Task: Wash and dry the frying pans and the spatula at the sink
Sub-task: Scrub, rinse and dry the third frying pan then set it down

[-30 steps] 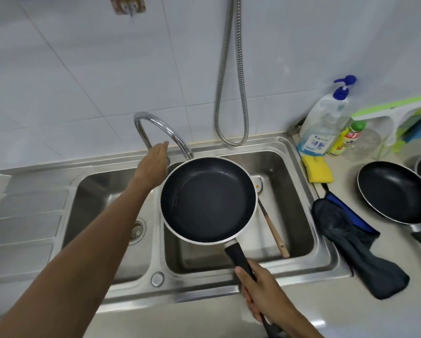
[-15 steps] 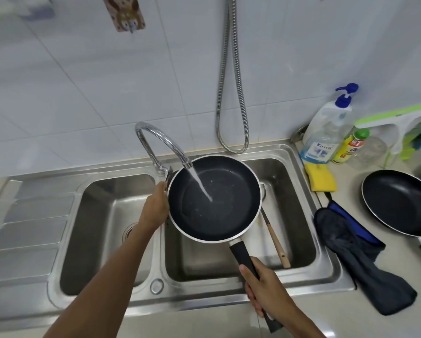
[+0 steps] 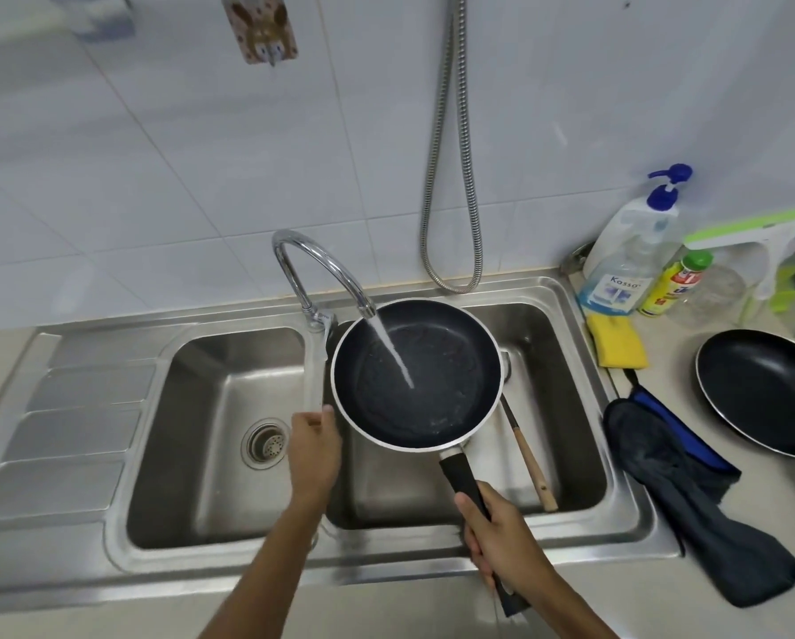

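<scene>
My right hand (image 3: 501,541) grips the black handle of a dark frying pan (image 3: 451,385) held level over the right basin of the steel sink (image 3: 571,541). Water runs from the curved tap (image 3: 312,265) into the pan. My left hand (image 3: 312,449) hovers over the divider between the basins, just left of the pan's rim, fingers loosely bent and holding nothing. A spatula with a wooden handle (image 3: 529,458) lies in the right basin, partly hidden under the pan. A second frying pan (image 3: 764,389) sits on the counter at the right.
A dark cloth (image 3: 690,500) lies on the counter beside the sink. A yellow sponge (image 3: 617,345), a soap pump bottle (image 3: 630,255) and a small green-capped bottle (image 3: 674,283) stand at the back right. A metal hose (image 3: 451,177) hangs on the tiled wall. The left basin has a drain (image 3: 266,442).
My left hand turned the tap on, then drew back from the tap base toward me. Water now flows into the pan, which stays in my right hand.
</scene>
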Demonstrator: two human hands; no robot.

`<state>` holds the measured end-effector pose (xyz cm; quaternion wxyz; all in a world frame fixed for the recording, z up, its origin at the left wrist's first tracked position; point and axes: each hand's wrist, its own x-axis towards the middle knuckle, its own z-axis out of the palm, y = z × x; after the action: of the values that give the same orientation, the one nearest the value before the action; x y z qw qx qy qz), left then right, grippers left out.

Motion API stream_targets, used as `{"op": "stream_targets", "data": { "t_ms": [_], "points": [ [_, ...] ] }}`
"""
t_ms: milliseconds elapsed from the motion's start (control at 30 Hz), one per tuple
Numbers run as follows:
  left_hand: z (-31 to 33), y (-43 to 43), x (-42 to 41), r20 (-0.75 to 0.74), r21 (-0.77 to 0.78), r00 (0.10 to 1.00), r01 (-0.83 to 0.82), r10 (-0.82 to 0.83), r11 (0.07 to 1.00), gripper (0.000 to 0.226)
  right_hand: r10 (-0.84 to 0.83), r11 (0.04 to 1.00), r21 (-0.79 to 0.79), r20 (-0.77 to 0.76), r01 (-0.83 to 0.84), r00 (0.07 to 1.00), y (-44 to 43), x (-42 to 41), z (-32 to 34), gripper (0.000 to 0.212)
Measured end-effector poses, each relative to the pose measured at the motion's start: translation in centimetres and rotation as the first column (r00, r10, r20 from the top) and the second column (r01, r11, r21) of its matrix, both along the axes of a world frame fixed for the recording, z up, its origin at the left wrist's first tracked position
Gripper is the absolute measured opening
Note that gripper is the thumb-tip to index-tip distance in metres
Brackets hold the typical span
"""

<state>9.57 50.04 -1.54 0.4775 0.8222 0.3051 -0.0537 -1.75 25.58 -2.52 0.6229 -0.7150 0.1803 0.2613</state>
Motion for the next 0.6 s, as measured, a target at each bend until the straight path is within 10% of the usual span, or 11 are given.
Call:
{"op": "stream_targets", "data": {
  "t_ms": [267, 467, 600],
  "points": [
    [0.0, -10.1, -7.0, -0.316, -0.629, 0.916, -0.006, -0.248, 0.778, 0.058, 0.033, 0.998, -0.048, 0.097, -0.029, 0.995, 2.1, 0.3, 0.2, 0.019],
    [-0.8, -12.7, -7.8, -0.429, -0.779, 0.865, -0.208, -0.261, 0.591, 0.081, 0.019, 0.991, -0.137, 0.137, 0.000, 0.990, 1.7, -1.9, 0.1, 0.016],
    [-0.7, -14.6, -8.3, -0.440, -0.785, 0.837, -0.182, -0.326, 0.592, 0.049, 0.023, 0.988, -0.155, 0.168, 0.003, 0.986, 0.2, -3.6, 0.0, 0.015]
  ]
}}
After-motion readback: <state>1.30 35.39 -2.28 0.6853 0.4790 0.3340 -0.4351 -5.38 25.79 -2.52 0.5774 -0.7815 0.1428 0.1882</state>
